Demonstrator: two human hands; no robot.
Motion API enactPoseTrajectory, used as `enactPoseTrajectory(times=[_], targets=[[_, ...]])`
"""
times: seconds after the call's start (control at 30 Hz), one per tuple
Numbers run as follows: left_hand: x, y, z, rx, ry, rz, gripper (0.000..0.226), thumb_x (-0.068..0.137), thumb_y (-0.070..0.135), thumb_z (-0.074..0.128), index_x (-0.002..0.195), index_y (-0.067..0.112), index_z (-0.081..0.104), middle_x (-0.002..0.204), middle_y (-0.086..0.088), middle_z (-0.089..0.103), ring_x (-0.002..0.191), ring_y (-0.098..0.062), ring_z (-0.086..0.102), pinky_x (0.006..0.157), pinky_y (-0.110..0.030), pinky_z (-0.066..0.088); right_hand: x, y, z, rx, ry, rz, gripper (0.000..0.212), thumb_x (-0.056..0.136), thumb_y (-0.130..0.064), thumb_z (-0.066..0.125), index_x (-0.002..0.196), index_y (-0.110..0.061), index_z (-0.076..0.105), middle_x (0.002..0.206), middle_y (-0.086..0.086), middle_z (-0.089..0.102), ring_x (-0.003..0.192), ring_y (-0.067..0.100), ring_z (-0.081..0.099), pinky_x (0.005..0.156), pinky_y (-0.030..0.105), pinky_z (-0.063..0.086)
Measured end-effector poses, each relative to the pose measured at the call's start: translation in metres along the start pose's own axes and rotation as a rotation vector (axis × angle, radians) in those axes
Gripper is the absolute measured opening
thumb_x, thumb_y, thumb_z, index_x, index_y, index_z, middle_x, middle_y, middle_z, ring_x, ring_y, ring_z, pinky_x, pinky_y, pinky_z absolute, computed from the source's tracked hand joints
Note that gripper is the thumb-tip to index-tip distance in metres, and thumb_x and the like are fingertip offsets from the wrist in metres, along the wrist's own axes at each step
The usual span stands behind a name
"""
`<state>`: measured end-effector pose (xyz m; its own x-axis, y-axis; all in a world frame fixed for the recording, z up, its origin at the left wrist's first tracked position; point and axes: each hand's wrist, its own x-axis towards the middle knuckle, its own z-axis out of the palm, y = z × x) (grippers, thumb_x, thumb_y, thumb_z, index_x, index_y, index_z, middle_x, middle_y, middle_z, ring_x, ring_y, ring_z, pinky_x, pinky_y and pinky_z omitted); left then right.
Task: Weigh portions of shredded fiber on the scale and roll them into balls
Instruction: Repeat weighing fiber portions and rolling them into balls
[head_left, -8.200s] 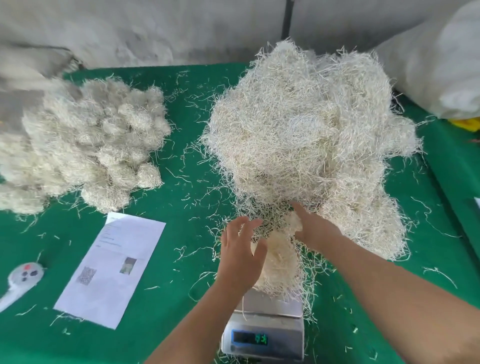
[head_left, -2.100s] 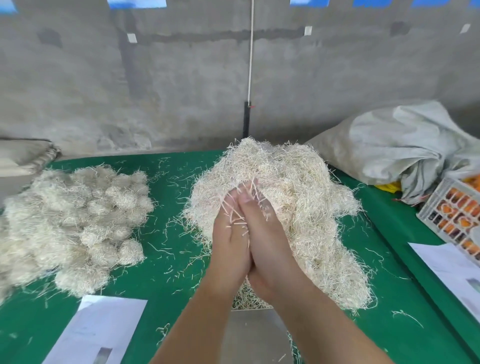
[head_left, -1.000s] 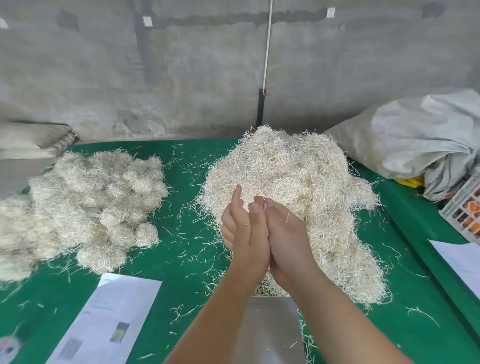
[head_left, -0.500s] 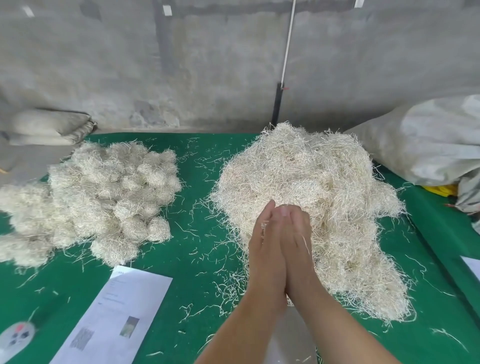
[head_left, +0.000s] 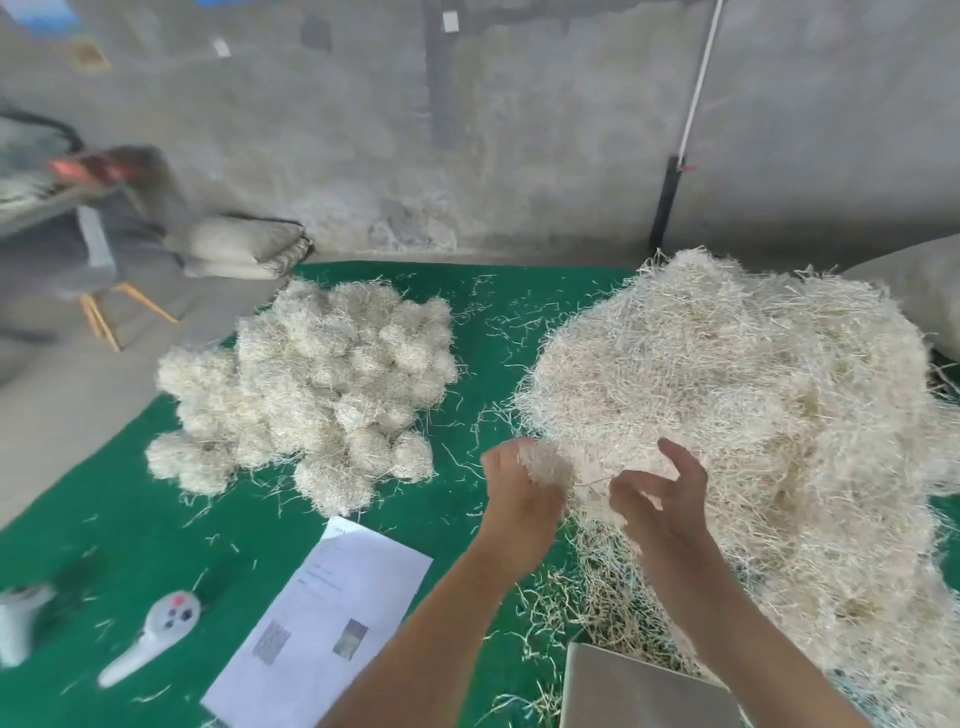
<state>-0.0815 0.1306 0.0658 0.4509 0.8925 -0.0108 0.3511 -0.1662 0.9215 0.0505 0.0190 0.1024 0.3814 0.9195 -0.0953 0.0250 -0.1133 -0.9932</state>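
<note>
Head view: our palms have parted, left hand (head_left: 522, 486) cupping the pale rolled fiber ball (head_left: 545, 464), right hand (head_left: 662, 496) loose and empty, ready for the ball heap (head_left: 311, 384) far left.

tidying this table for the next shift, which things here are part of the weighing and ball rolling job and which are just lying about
Part of the job:
fiber ball, held in the left hand
right hand, apart from it
loose fiber heap
pile of finished balls
scale, its pan bare

Lying about:
printed sheet
white handheld controller
folded sacks
</note>
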Motion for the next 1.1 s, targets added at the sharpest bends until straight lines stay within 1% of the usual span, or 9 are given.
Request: enactPoseTrajectory(times=[0.13,0.2,0.37,0.47,0.63,0.73,0.83,1.0,1.1], targets=[[0.044,-0.038,-0.091,0.32,0.285,-0.074,0.067,0.094,0.009,0.062,0.149,0.033,0.031,0.14,0.005,0.043,0.118,-0.018,0.049,0.096,-0.033,0.058,0.008,0.027,-0.013,-0.059,-0.022,0.058,0.062,0.072,-0.088,0.061,0.12,-0.079,0.024,0.127,-0.019,0.065,0.109,0.005,0.07,0.101,0.048,0.051],[0.072,-0.043,-0.141,0.541,0.411,-0.082,0.083,0.092,0.015,0.07,0.158,0.034,0.022,0.145,-0.003,0.051,0.131,-0.03,0.052,0.113,-0.051,0.047,0.011,0.038,-0.015,-0.1,-0.045,0.08,0.057,0.072,-0.09,0.059,0.119,-0.079,0.028,0.128,-0.013,0.068,0.105,0.002,0.072,0.097,0.045,0.054],[0.126,-0.029,-0.23,0.92,0.413,-0.275,0.104,0.089,0.044,0.07,0.162,0.047,-0.005,0.172,0.0,-0.017,0.155,-0.047,-0.014,0.117,-0.068,-0.012,0.012,0.056,-0.019,-0.251,-0.081,0.06,0.058,0.081,-0.088,0.049,0.13,-0.063,0.032,0.111,-0.022,0.071,0.098,-0.002,0.072,0.096,0.042,0.057],[0.133,-0.025,-0.214,0.872,0.397,-0.12,0.08,0.095,0.036,0.064,0.163,0.036,0.023,0.174,-0.008,0.002,0.158,-0.042,0.004,0.125,-0.065,0.006,0.014,0.063,-0.03,-0.339,-0.082,0.088,0.058,0.094,-0.066,0.054,0.144,-0.042,0.035,0.106,-0.032,0.068,0.088,0.012,0.073,0.068,0.017,0.058],[0.112,-0.035,-0.122,0.48,0.462,0.202,0.037,0.101,0.014,0.057,0.137,0.023,0.06,0.155,-0.002,0.048,0.138,-0.016,0.047,0.111,-0.034,0.044,0.024,0.084,-0.053,-0.409,0.008,0.221,0.044,0.103,-0.042,0.058,0.144,-0.037,0.042,0.125,-0.013,0.059,0.086,0.007,0.068,0.061,0.025,0.058],[0.094,-0.045,-0.047,0.418,0.298,0.151,0.035,0.101,0.02,0.057,0.131,0.036,0.059,0.145,0.01,0.054,0.092,0.009,0.057,0.078,-0.017,0.049,0.017,0.101,-0.066,-0.463,0.074,0.263,0.046,0.102,-0.043,0.059,0.145,-0.034,0.044,0.135,-0.01,0.052,0.111,0.009,0.063,0.092,0.042,0.059],[0.063,-0.061,0.036,0.339,0.017,0.078,0.034,0.101,0.025,0.058,0.129,0.045,0.055,0.144,0.015,0.054,0.072,0.01,0.057,0.069,-0.009,0.05,0.009,0.122,-0.089,-0.568,0.194,0.255,0.053,0.1,-0.037,0.064,0.149,-0.029,0.043,0.149,-0.006,0.039,0.111,0.004,0.056,0.103,0.028,0.045],[0.004,-0.061,0.143,0.313,-0.365,0.098,0.037,0.103,0.029,0.056,0.139,0.04,0.052,0.146,0.019,0.048,0.12,0.008,0.049,0.105,-0.015,0.033,0.016,0.147,-0.149,-0.968,0.627,0.275,0.091,0.086,-0.035,0.076,0.159,-0.031,0.021,0.162,-0.001,0.02,0.138,0.035,0.038,0.115,0.048,0.035],[-0.014,-0.052,0.174,0.26,-0.47,0.132,0.036,0.104,0.035,0.055,0.136,0.048,0.047,0.133,0.032,0.042,0.095,0.017,0.051,0.094,-0.016,0.044,0.029,0.162,-0.183,-1.014,0.66,0.486,0.123,0.08,-0.055,0.079,0.161,-0.036,-0.012,0.164,0.004,0.027,0.145,0.041,0.029,0.116,0.061,0.027]])
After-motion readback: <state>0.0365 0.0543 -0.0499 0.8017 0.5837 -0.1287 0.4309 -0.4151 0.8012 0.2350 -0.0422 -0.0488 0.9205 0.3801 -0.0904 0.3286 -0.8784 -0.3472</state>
